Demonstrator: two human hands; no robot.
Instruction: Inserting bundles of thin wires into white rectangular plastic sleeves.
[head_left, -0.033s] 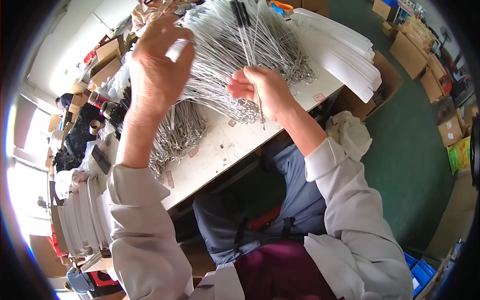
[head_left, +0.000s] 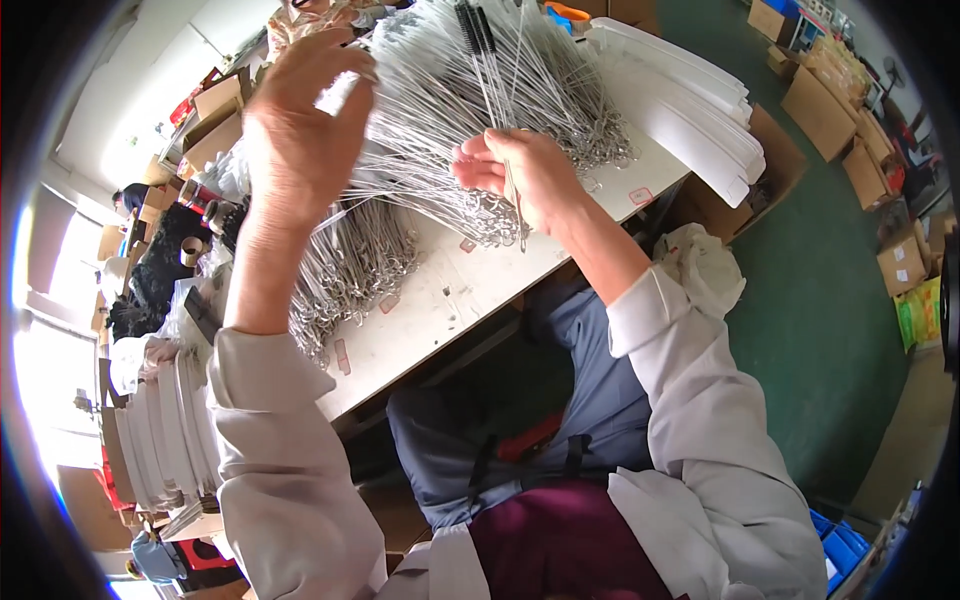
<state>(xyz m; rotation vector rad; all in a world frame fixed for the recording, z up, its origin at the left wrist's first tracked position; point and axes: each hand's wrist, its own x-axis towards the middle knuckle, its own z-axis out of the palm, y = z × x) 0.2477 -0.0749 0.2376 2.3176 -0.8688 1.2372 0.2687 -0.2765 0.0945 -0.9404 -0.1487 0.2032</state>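
My right hand (head_left: 527,178) is closed around the thin wire stems of a few brushes (head_left: 474,32) with black bristle heads. Their heads point away from me, and the looped ends poke out below the palm. Over the left side of the work table, my left hand (head_left: 303,135) is raised, its thumb and fingers apart and curved, with nothing visible between them. A large heap of wire brushes (head_left: 425,95) with pale bristles spreads beneath and between both hands. Nearer me lies another bundle of wire stems (head_left: 360,255), looped ends toward the table edge.
White long plastic trays or sleeves (head_left: 680,95) are stacked at the table's right end. An orange-handled tool (head_left: 567,13) lies behind the heap. White sleeves (head_left: 165,430) stand at the left. A white plastic bag (head_left: 705,265) hangs beside the table, and cardboard boxes (head_left: 820,105) line the right.
My left hand has shifted slightly left. My right hand, still gripping the brushes, has moved a little up and left.
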